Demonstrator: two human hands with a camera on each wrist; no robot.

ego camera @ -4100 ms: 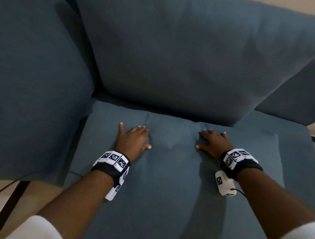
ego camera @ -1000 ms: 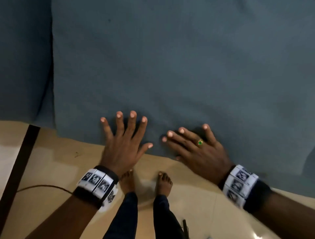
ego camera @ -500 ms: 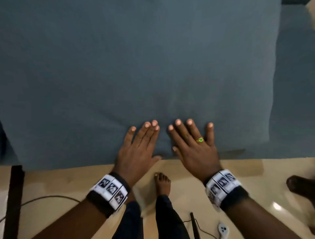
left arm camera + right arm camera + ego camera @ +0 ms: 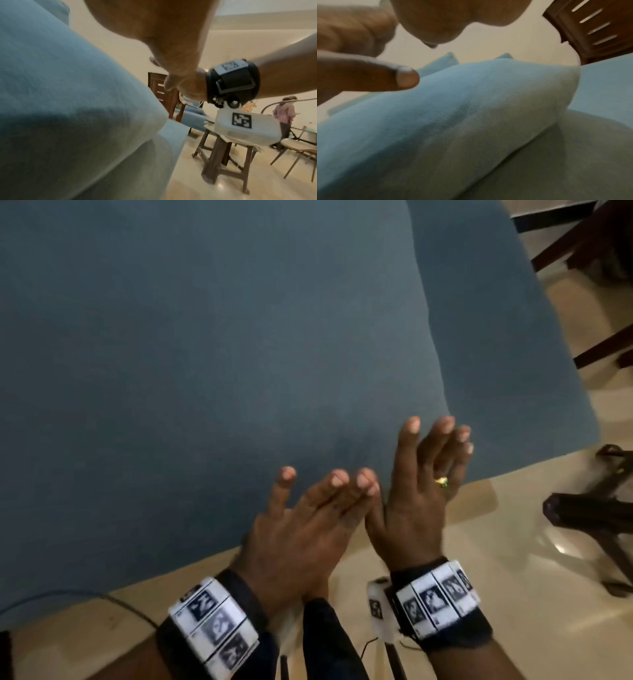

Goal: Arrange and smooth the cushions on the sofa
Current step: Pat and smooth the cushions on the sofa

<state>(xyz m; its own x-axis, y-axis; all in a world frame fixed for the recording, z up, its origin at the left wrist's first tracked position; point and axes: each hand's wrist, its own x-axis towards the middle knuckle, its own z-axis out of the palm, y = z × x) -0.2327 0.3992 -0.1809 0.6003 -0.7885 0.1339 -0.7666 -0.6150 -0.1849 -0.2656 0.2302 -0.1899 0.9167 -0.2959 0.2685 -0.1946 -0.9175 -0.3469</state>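
1. Left hand and right hand hovering side by side above the front edge of the blue seat cushion, fingers straight and spread, holding nothing.
2. Right hand sitting nearer the cushion's right corner, wearing a gold ring with a green stone.
3. Seat cushion lying flat on the sofa, filling most of the head view, its surface looking smooth.
4. Showing, in the right wrist view, the cushion bulging over the sofa base, a fingertip floating clear of the fabric.
5. Standing on the pale floor beyond the sofa's right end: dark wooden furniture legs.
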